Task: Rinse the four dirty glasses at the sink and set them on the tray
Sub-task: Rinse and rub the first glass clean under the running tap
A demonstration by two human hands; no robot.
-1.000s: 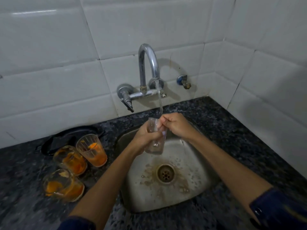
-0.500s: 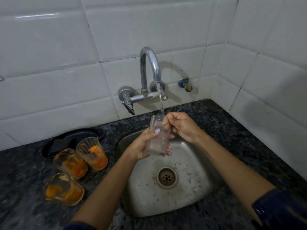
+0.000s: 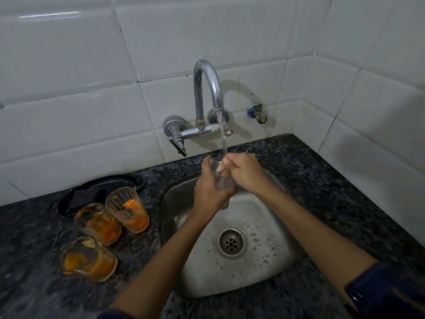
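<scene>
Item: clear glass (image 3: 220, 178), first of four, over the sink (image 3: 271, 268) under the running tap (image 3: 208, 88).

Hold: my left hand (image 3: 210, 192) wraps its wall, fingers clamped round it. My right hand (image 3: 243, 172) curls at the rim, fingers (image 3: 224, 162) hooked at the mouth and apparently rubbing inside.

Handling, by my judgement: light, stiff, breakable, slick when wet. Best taken round the mid-wall, not by the rim.

Orientation: long axis near upright, mouth up toward the stream, leaning slightly.

Pending: three orange-stained glasses on the table, left of the sink; nearest (image 3: 88, 257) and middle (image 3: 97, 223) tilted, third (image 3: 128, 209) upright. The dark tray (image 3: 76, 196) lies just behind them.
</scene>
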